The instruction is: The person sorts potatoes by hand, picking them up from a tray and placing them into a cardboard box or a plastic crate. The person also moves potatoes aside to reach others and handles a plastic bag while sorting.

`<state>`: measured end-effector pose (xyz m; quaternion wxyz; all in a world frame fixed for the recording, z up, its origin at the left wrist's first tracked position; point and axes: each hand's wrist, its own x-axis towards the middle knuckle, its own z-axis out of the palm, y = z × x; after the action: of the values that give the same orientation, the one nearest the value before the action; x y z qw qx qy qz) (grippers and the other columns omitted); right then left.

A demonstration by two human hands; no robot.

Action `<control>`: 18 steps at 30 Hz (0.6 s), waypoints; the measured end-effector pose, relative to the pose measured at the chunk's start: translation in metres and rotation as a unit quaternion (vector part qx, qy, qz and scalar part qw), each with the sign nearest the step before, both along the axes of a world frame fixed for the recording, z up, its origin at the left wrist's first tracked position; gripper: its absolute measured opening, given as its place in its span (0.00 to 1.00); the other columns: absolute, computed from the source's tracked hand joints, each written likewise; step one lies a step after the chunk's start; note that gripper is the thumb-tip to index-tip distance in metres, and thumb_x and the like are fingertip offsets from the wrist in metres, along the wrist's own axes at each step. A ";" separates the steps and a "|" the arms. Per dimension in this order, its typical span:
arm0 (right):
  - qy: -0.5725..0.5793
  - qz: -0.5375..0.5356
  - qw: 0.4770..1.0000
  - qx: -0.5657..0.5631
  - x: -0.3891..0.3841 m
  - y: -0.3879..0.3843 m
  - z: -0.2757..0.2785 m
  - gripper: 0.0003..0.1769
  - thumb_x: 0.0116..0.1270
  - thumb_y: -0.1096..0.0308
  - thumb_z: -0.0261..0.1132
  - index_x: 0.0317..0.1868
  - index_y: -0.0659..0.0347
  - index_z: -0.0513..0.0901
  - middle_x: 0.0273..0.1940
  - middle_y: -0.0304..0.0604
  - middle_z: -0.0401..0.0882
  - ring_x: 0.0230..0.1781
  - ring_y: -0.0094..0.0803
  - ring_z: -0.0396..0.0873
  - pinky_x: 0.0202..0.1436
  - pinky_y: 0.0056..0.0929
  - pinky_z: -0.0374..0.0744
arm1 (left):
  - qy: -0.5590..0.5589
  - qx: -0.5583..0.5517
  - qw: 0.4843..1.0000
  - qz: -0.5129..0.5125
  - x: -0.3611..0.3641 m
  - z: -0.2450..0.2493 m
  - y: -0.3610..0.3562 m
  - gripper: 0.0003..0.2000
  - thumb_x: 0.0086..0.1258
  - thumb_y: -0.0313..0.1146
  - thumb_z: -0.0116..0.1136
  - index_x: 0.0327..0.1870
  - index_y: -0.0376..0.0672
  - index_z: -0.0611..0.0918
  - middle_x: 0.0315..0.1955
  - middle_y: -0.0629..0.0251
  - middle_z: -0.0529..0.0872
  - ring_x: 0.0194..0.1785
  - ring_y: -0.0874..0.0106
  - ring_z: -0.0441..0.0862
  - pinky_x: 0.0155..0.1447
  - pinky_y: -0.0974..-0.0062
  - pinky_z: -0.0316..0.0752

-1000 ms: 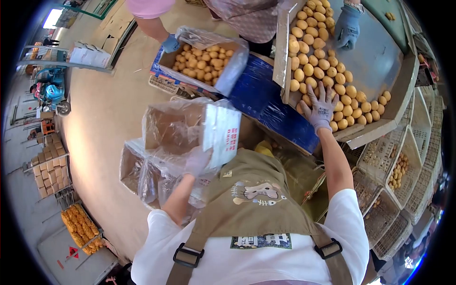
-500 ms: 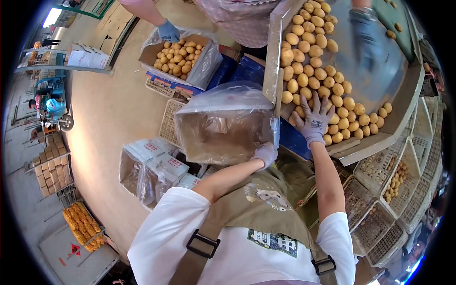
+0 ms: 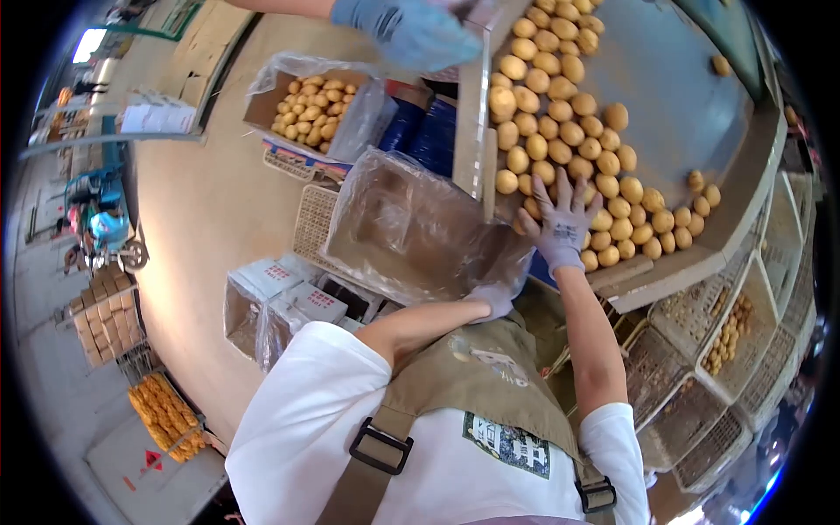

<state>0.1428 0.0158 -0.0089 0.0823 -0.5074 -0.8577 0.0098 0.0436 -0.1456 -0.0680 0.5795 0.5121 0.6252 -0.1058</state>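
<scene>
My right hand (image 3: 563, 229), in a pale glove, lies with spread fingers on the near edge of the potatoes (image 3: 570, 133) on the metal sorting table (image 3: 656, 87). My left hand (image 3: 495, 300), also gloved, grips the near right corner of a cardboard box (image 3: 398, 223) lined with clear plastic. The box is tilted beside the table and its bottom shows, with no potatoes in it. Some of the left fingers are hidden by the box and liner.
A co-worker's blue-gloved hand (image 3: 411, 33) reaches across at the top. A lined box of potatoes (image 3: 350, 122) stands beyond mine. White cartons (image 3: 262, 278) sit at the left, a plastic crate (image 3: 313, 219) under my box, and several crates (image 3: 661, 367) at the right.
The box has tilted, so more of its inside shows. My right hand stays spread on the potatoes. One of the co-worker's blue-gloved hands has left the table's far side.
</scene>
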 end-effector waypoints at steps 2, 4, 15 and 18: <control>0.027 0.007 1.000 0.009 0.004 0.001 -0.007 0.39 0.59 0.36 0.67 0.71 0.27 0.72 0.78 0.41 0.58 0.81 0.55 0.43 0.74 0.75 0.40 | -0.019 0.037 0.999 0.003 0.045 0.003 0.019 0.15 0.66 0.40 0.57 0.45 0.38 0.86 0.44 0.45 0.88 0.47 0.49 0.87 0.49 0.59 0.82; 0.008 -0.003 1.000 -0.008 0.004 0.000 -0.005 0.38 0.59 0.35 0.66 0.71 0.27 0.73 0.77 0.41 0.59 0.81 0.55 0.45 0.74 0.76 0.40 | -0.096 -0.039 0.990 -0.100 0.075 -0.006 0.028 0.21 0.68 0.46 0.56 0.53 0.39 0.83 0.51 0.49 0.85 0.54 0.54 0.83 0.55 0.61 0.78; 0.030 -0.018 0.999 -0.027 0.005 0.002 -0.001 0.37 0.58 0.34 0.65 0.69 0.25 0.73 0.75 0.40 0.64 0.80 0.54 0.48 0.75 0.75 0.38 | -0.504 -0.243 0.663 0.497 -0.017 0.005 0.049 0.21 0.73 0.49 0.60 0.63 0.55 0.75 0.61 0.69 0.77 0.66 0.66 0.74 0.67 0.53 0.72; 0.054 -0.026 0.998 -0.020 0.005 0.000 0.002 0.35 0.58 0.37 0.66 0.68 0.26 0.75 0.74 0.39 0.66 0.79 0.51 0.52 0.76 0.73 0.39 | -0.546 -0.220 0.607 0.534 -0.035 0.026 0.075 0.38 0.70 0.70 0.47 0.72 0.54 0.66 0.69 0.61 0.68 0.71 0.55 0.67 0.73 0.40 0.62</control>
<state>0.1478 0.0160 -0.0068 0.1186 -0.5294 -0.8384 0.0522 0.0086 -0.0702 -0.0421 0.8624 -0.0926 0.3136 0.3865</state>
